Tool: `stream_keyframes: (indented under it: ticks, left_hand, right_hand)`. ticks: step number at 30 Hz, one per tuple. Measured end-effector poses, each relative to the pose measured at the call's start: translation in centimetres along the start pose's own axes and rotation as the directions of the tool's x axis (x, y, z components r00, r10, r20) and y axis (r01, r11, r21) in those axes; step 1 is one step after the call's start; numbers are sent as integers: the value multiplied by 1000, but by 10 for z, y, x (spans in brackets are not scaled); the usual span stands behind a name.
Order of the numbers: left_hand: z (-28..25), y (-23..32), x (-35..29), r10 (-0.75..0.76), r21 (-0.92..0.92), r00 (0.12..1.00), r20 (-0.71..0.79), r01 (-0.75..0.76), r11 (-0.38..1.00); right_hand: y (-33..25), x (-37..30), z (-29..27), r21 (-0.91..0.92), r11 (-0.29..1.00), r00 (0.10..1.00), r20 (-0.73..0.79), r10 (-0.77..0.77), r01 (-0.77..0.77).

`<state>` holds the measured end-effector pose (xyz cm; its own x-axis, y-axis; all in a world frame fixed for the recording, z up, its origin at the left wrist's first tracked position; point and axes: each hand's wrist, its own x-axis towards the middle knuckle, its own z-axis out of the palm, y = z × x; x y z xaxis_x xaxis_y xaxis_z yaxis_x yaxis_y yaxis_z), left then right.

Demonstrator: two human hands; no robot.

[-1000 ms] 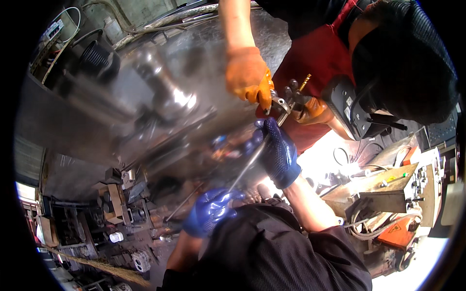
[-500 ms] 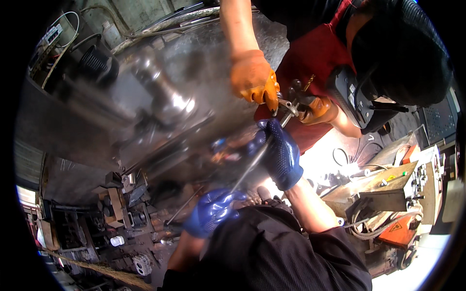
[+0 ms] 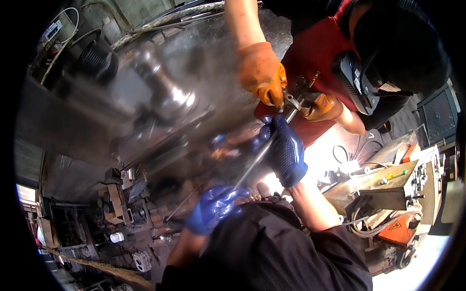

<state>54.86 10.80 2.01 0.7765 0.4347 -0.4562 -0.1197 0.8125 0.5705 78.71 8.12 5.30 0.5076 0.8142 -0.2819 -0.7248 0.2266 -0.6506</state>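
Observation:
Both my hands wear blue coated gloves and are closed round a slim metal rod (image 3: 254, 166) that slants up to the right. My left hand (image 3: 216, 207) grips its lower end, close to my body. Farther up, my right hand (image 3: 287, 154) wraps round it near the far end. Just beyond, a co-worker in orange gloves works at that end. The co-worker's hand (image 3: 264, 72) holds a wrench-like metal tool (image 3: 292, 101) against the rod's tip, and their other gloved hand (image 3: 322, 106) closes in beside it. The exact contact is partly hidden by fingers.
A metal bench (image 3: 204, 63) with a blurred shiny metal part (image 3: 167, 87) lies ahead to the left. At right stands a machine box (image 3: 388, 189) with cables and an orange panel. Lower left, the floor holds a cardboard box (image 3: 115, 201) and several metal parts.
The co-worker's gloved hands and the tool have shifted slightly to the right. My right hand and the rod's far end have moved a little the same way; both my hands keep their grip.

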Motion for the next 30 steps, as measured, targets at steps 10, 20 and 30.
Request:
stream_keyframes:
  ticks: [10, 20, 30]
  left_hand:
    - [-2, 0, 4, 35, 113, 996, 80, -44, 993]
    - [7, 5, 2, -28, 3, 999, 29, 28, 1000]
    - [12, 4, -1, -25, 154, 996, -83, 38, 987]
  right_hand:
    - [1, 0, -7, 43, 999, 999, 43, 18, -20]
    - [1, 4, -11, 29, 999, 999, 37, 14, -15]
    - [-3, -4, 0, -55, 997, 997, -52, 59, -62]
